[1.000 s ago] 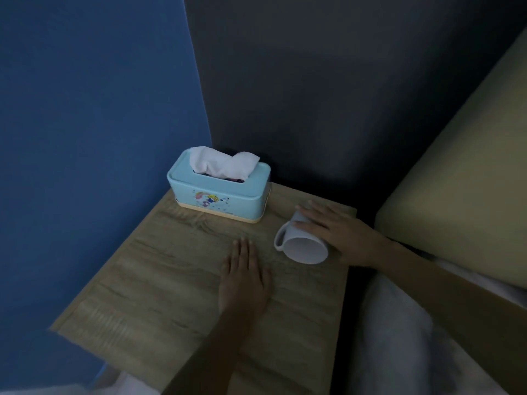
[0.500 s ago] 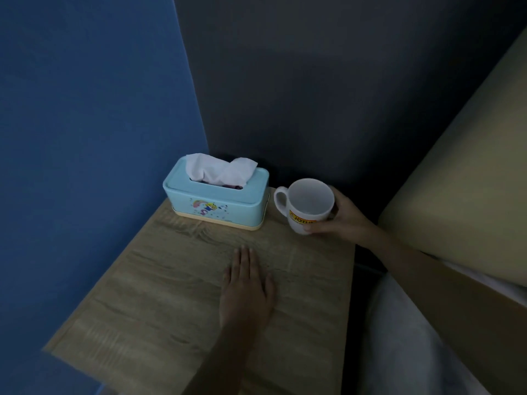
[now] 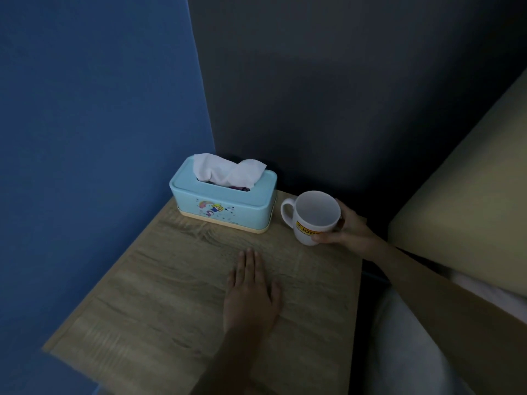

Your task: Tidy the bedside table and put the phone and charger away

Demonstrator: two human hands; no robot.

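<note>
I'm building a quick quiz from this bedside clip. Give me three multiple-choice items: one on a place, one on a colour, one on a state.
1. Where does the mug stand relative to the tissue box?
A. On top of it
B. Beside it, toward the bed
C. In front of it, at the table's near edge

2. What colour is the tissue box?
A. Light blue
B. Red
C. Black

3. How is the left hand placed?
A. Gripping the mug's handle
B. Pulling out a tissue
C. Lying flat on the bedside table, holding nothing

Answers:
1 B: the mug sits upright just past the box's end on the bed side, with the right hand wrapped around it.
2 A: the box's lid and walls are pale blue over a cream base.
3 C: the palm is down with fingers stretched on bare wood.
</note>
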